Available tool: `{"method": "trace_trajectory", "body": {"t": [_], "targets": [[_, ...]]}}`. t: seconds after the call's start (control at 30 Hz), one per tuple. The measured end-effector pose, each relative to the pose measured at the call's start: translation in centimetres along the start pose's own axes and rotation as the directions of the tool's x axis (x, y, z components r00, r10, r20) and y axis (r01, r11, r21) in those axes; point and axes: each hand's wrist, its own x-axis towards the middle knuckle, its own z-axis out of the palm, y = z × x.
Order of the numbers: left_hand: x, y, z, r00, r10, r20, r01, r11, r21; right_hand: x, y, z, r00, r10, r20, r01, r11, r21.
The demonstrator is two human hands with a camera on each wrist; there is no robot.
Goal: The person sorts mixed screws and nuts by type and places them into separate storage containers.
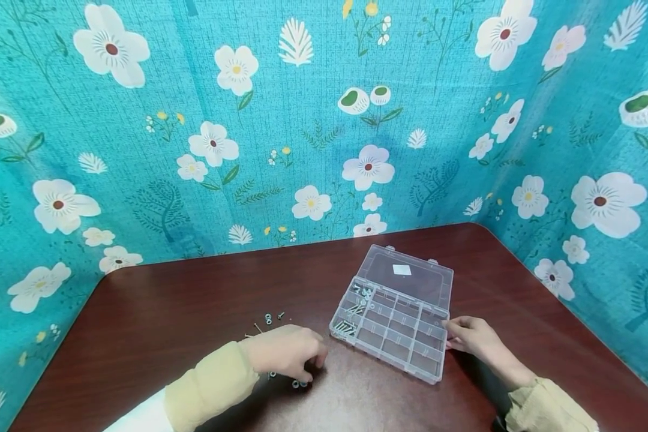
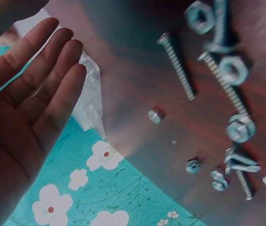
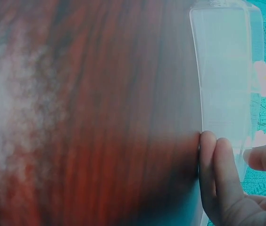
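left cuff [image 1: 212, 384]: cream | left sleeve [image 1: 143, 415]: white | right cuff [image 1: 552, 409]: beige

Head cam fwd/down, wrist cams close, box [image 1: 403, 327] in all

The table [image 1: 167, 294] was dark red-brown, with streaks in the wood and round corners at the back. A bright blue cloth [image 1: 272, 120] hung behind the table and along its left and right sides, like walls. Big white flowers [image 1: 368, 167] with red or yellow middles covered it, along with white leaves [image 1: 296, 42] and dark blue trees [image 1: 162, 207]. A pale shine [image 1: 351, 390] lay on the front of the table.
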Motion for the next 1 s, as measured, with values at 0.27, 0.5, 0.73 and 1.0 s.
{"method": "trace_trajectory", "body": {"t": [0.27,0.5,0.73,1.0], "targets": [[-0.8,0.4,1.6,1.000,-0.005,0.012,0.004,0.999,0.044,0.0,0.1,0.0,1.000,-0.001,0.004,0.002,1.000,-0.002],[-0.6,0.7,2.0,1.000,0.023,-0.002,-0.023,0.999,0.023,0.0,0.1,0.1,1.000,0.010,-0.006,-0.010,1.000,0.016],[0.2,0.6,1.7,0.994,0.101,-0.035,-0.101,0.995,0.014,-0.1,0.1,0.2,1.000,0.004,-0.010,-0.004,1.000,-0.003],[2.2,0.4,-0.2,0.982,0.177,-0.059,-0.181,0.981,-0.068,-0.1,0.2,0.2,1.000,0.005,-0.018,-0.006,1.000,-0.007]]}}
